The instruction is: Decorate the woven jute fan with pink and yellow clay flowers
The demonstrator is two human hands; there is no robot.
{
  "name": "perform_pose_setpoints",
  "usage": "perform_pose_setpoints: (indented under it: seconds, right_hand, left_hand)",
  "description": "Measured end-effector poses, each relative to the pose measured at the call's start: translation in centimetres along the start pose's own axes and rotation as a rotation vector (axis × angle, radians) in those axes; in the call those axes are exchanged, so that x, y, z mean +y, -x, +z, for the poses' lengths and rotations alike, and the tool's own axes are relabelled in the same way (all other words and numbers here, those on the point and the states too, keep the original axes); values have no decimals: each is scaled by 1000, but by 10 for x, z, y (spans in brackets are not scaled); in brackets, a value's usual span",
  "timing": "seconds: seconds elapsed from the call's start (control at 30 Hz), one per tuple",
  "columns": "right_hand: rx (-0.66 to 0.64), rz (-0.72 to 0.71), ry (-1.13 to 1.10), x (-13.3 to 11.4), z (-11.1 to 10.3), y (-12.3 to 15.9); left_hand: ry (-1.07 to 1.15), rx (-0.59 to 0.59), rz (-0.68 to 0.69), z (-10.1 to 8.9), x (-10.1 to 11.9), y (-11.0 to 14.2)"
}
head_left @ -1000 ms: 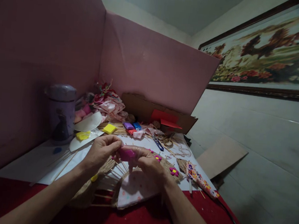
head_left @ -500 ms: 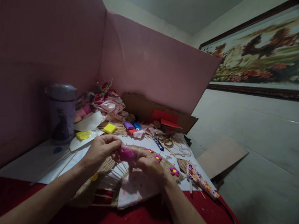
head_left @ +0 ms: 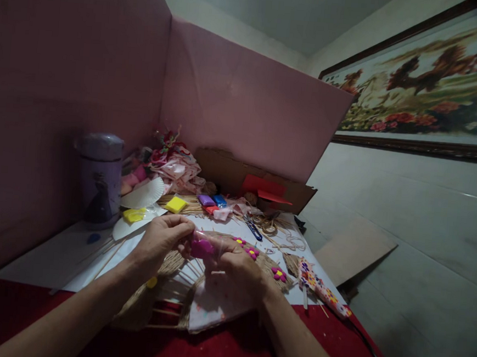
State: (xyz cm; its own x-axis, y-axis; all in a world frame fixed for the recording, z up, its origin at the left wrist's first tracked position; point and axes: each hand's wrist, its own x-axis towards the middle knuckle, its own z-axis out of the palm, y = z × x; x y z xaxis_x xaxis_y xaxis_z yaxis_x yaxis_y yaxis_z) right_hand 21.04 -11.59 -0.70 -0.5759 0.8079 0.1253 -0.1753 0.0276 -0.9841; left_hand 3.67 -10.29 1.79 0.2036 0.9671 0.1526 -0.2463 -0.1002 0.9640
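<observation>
Since the earlier frame, the fingers under the right hand [head_left: 242, 267] have drawn in, so that the one which was pointing down is now tucked away, and the clear packet [head_left: 216, 241] shows more of its plastic beside the magenta clay [head_left: 201, 247]; the left hand [head_left: 161, 241] has moved hardly at all. The left hand is closed in a pinch, thumb against finger, on the left edge of the packet. The right hand is closed also, with its thumb and bent fingers on the right side of the packet; how the lower fingers lie, I cannot tell. From this I judge that the packet is well held from both sides, and that the work in hand is still with the packet and its clay. Whether the packet is open, I cannot tell. The packet is at the middle of the scene, above the woven fan-shaped piece [head_left: 134, 307], whose fabric patch [head_left: 205, 309] lies just near of the right hand. On the right part of this piece are magenta flowers [head_left: 279, 273], and on its left part is a yellow dot [head_left: 151, 282]. Farther away, on the white sheet [head_left: 58, 263], are the blue-handled snips [head_left: 254, 229], and to their left the yellow packet [head_left: 176, 204].
</observation>
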Motion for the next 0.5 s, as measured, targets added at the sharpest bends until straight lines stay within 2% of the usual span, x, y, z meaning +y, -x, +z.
perform_pose_setpoints:
  seconds: [0.13, 0.4, 0.5]
  right_hand:
    - [-12, 65, -42, -2, 1, 2]
    - [153, -4, -70, -2, 4, -1]
    - [163, -23, -74, -2, 4, -3]
  left_hand:
    - [-38, -16, 13, 1, -1, 0]
    - [15, 26, 50, 2, -7, -3]
    - [31, 84, 48, 1, -9, -5]
